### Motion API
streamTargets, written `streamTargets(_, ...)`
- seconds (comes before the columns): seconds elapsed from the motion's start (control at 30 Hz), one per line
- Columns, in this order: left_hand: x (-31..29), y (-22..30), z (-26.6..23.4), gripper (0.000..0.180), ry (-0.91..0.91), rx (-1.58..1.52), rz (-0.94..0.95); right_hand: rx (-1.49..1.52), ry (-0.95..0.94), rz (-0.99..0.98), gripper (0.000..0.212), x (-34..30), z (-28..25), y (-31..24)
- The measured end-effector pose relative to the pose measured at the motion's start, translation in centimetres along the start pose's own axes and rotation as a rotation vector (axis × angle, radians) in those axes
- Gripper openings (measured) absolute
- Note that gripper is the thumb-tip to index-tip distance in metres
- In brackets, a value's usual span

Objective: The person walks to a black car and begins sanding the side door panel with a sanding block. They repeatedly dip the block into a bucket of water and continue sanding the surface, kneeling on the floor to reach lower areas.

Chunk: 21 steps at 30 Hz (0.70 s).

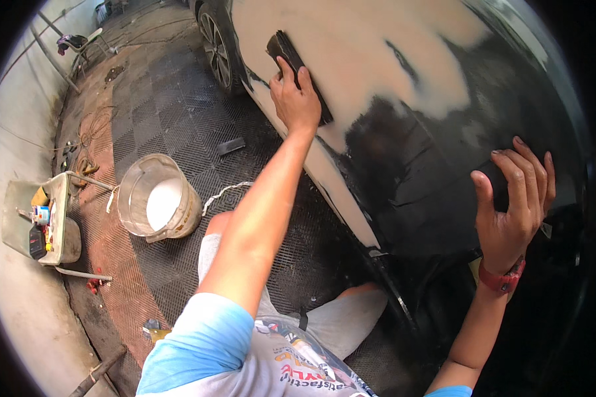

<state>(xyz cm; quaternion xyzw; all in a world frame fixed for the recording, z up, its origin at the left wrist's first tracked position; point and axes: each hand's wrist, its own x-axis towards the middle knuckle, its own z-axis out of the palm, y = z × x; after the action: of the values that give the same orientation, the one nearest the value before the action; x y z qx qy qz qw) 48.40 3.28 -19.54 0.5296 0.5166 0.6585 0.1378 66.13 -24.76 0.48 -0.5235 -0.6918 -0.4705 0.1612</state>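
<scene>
My left hand point(295, 102) grips a long dark sanding block point(285, 46), pressing it flat against a car's side panel point(357, 53). The panel is pale beige there, with wide smooth patches of filler that give way to dull black around them. My thumb is partly hidden, while two fingers stretch along the block's back. On the right, my right hand point(513, 185), with a red watch point(502, 276) on its wrist, is spread out with nothing in it. It is up against the black part of the car body; how firmly it touches, I cannot tell.
Left of my knee stands a translucent bucket point(131, 192) with something whitish inside. Beyond it, a pale plastic chair point(61, 221) holds bottles and small containers. A small dark block point(230, 145) lies on the ribbed floor mat point(179, 119), near the car wheel point(215, 49).
</scene>
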Motion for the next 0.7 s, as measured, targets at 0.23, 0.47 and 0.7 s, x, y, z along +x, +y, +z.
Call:
streamTargets(0.23, -8.6, 5.6, -0.4, 0.062, 0.022, -0.082, 0.157, -0.020, -0.019, -0.037, 0.035, -0.5, -0.2, 0.3)
streamTargets(0.47, 0.8, 1.3, 0.8, 0.064, 0.073, -0.009, -0.043, 0.010, 0.010, -0.003, 0.037, -0.2, 0.0, -0.2)
streamTargets(0.7, -6.2, 7.9, -0.7, 0.060, 0.046, -0.157, 0.277, -0.026, -0.004, -0.041, 0.040, -0.5, -0.1, 0.2)
